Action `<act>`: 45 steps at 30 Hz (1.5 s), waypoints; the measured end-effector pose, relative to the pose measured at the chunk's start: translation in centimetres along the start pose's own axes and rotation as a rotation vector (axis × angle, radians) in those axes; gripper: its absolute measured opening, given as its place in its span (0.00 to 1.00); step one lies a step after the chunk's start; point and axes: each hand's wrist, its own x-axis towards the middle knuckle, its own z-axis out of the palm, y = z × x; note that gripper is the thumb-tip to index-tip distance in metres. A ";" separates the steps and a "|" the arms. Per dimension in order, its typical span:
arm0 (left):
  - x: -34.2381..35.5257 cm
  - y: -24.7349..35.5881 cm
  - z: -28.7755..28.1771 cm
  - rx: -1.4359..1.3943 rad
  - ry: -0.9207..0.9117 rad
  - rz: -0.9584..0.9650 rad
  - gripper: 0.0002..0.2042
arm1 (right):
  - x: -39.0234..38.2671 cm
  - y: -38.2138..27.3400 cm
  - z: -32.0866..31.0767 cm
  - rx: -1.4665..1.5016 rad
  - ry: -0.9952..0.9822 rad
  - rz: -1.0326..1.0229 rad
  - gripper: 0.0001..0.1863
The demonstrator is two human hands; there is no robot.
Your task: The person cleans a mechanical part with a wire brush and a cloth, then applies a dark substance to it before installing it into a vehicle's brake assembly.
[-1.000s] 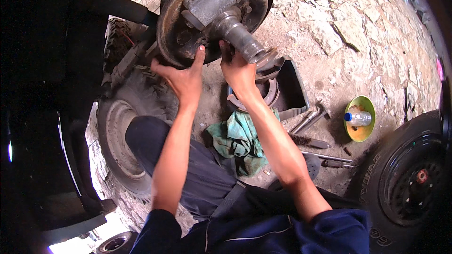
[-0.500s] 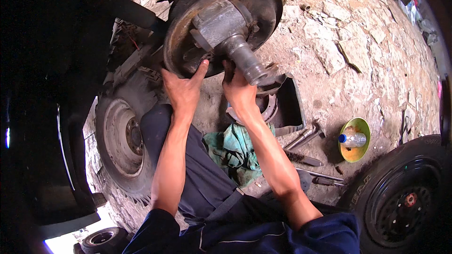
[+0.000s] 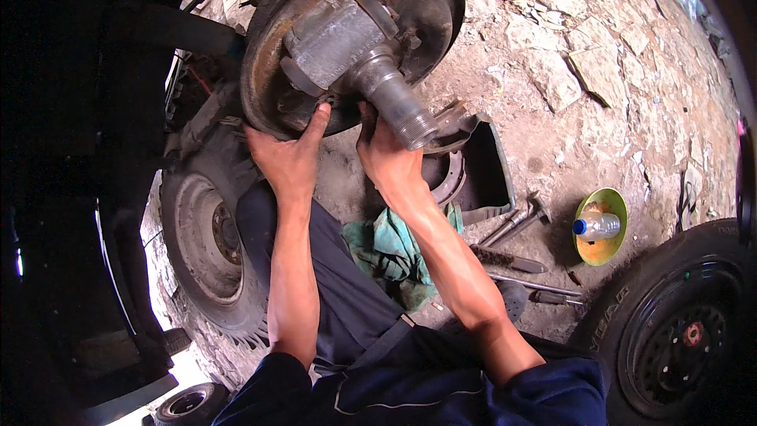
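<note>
A rusty round brake backing plate (image 3: pixel 264 83) with a thick grey stub axle (image 3: pixel 390 95) sticking out of its middle hangs in front of me at the top. My left hand (image 3: pixel 285 164) grips the plate's lower left rim, thumb on the front face and fingers out of sight behind it. Just under the stub axle, my right hand (image 3: pixel 392 159) is closed at the plate's lower edge. Its thumb points up against the rim, while the axle and plate hide most of its fingers. The axle's threaded end is bare.
A tyre on a rim (image 3: pixel 213 233) stands at left, another wheel (image 3: pixel 670 331) at lower right. On the stony floor lie a dark bin (image 3: pixel 489 177), a curved brake shoe (image 3: pixel 451 177), a green rag (image 3: pixel 394 244), a hammer (image 3: pixel 516 219) and a bowl (image 3: pixel 619 213) holding a plastic bottle (image 3: pixel 597 227).
The backing plate, the stub axle and both my hands now appear further left and slightly higher in the picture. Both hands keep their places at the plate's lower edge.
</note>
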 end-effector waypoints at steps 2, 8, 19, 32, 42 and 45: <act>0.0 0.0 0.2 -0.057 0.006 -0.014 0.30 | 0.3 0.2 0.0 -0.041 -0.017 -0.043 0.09; -0.3 -0.8 0.5 -0.033 0.032 -0.004 0.32 | 1.1 0.8 0.9 0.368 -0.179 0.137 0.10; -0.3 -0.6 0.6 -0.169 0.042 -0.019 0.36 | 0.8 -0.4 0.0 -0.123 -0.016 -0.005 0.09; -0.4 -0.9 0.1 -0.003 0.070 0.010 0.35 | 1.7 0.9 -1.3 1.345 -0.471 1.231 0.05; 0.0 -1.2 0.1 -0.060 0.038 -0.006 0.37 | 0.1 -1.0 -0.3 0.070 -0.049 0.178 0.12; -0.3 0.5 -0.1 0.024 0.007 -0.081 0.36 | 0.3 0.0 -0.1 -0.111 -0.012 -0.004 0.10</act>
